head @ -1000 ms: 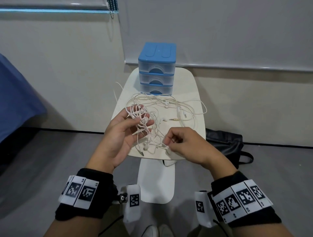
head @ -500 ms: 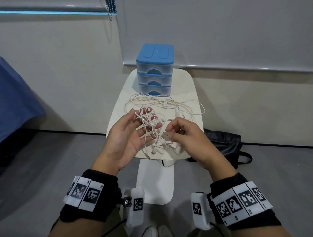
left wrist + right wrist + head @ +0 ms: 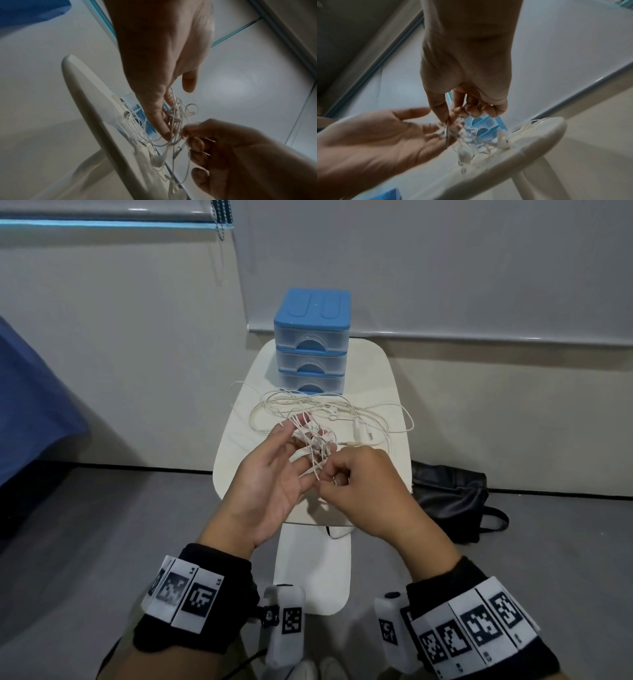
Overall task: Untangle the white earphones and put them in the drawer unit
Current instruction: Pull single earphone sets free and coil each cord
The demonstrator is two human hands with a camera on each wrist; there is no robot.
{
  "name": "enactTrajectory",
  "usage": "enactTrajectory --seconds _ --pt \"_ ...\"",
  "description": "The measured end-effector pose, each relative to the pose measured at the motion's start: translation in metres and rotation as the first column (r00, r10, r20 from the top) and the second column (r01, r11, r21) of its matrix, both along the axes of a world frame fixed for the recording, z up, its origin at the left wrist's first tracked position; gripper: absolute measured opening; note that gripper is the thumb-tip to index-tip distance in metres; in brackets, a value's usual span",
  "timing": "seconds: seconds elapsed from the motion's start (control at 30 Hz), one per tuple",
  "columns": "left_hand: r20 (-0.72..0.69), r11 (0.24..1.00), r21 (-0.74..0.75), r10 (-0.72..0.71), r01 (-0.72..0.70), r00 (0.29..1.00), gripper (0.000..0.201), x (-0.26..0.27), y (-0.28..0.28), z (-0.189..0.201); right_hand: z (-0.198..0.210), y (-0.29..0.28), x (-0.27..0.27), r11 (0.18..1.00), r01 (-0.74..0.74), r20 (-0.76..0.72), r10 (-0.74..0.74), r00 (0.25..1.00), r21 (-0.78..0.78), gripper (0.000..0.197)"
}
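The white earphones (image 3: pixel 314 440) are a tangle of thin cables; part is draped over the straight fingers of my left hand (image 3: pixel 274 470), held palm up above the table's near half. The other loops (image 3: pixel 373 412) lie on the table in front of the blue drawer unit (image 3: pixel 311 344), whose three clear drawers are closed. My right hand (image 3: pixel 363 484) pinches one strand of the tangle between thumb and forefinger, right at the left fingertips. The left wrist view shows the cables (image 3: pixel 178 121) hanging off the left fingers and an earbud (image 3: pixel 157 161) dangling just above the table.
The small white table (image 3: pixel 376 371) stands against the wall on a white foot. A black bag (image 3: pixel 448 494) lies on the grey floor to the right. Something covered in blue cloth (image 3: pixel 30 405) is at the far left. A jack plug (image 3: pixel 349 443) lies on the table.
My right hand has moved left and up from the table's front edge to the left fingertips. The left hand has lifted the tangle a little higher and shifted right.
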State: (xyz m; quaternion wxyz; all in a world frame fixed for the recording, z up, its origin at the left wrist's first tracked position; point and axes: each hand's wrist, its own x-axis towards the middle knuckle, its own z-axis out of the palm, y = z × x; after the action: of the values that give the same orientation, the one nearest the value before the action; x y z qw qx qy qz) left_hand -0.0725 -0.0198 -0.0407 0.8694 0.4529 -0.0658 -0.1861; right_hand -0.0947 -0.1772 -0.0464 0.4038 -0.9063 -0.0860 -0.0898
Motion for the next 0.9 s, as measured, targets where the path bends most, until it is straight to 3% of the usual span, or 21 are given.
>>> enactTrajectory --seconds 0.17,0.27,0.6,0.7,0.8,0.87,0.9 --pt "0.076 0.988 0.126 0.076 -0.085 0.994 0.02 0.002 0.004 -0.005 0.013 -0.013 -0.002 0.955 0.005 -0.006 -0.003 1.0 0.298 0.014" --pt "0.108 0.968 0.203 0.129 -0.149 0.986 0.014 0.003 0.006 -0.01 0.028 -0.023 -0.003 0.862 0.007 0.022 -0.021 1.0 0.507 0.01" --pt "0.147 0.948 0.274 0.129 -0.165 0.981 0.013 0.017 0.015 0.008 0.068 -0.046 0.004 0.538 0.066 0.062 -0.216 0.974 0.84 0.018" --pt "0.194 0.936 0.297 0.134 -0.189 0.972 0.008 0.025 0.023 0.019 0.072 -0.058 0.002 0.384 -0.011 0.084 -0.174 0.981 0.923 0.023" --pt "0.207 0.931 0.323 0.107 -0.171 0.972 0.02 0.03 0.028 0.026 0.077 -0.065 0.001 0.2 -0.053 0.066 -0.061 0.996 0.978 0.024" --pt "0.214 0.923 0.347 0.094 -0.165 0.972 0.02 0.034 0.028 0.03 0.08 -0.065 0.002 0.173 -0.031 0.032 -0.006 0.999 0.984 0.027" --pt "0.221 0.918 0.361 0.084 -0.162 0.972 0.02 0.035 0.028 0.031 0.08 -0.064 0.003 0.208 -0.003 0.002 0.003 1.0 0.978 0.03"
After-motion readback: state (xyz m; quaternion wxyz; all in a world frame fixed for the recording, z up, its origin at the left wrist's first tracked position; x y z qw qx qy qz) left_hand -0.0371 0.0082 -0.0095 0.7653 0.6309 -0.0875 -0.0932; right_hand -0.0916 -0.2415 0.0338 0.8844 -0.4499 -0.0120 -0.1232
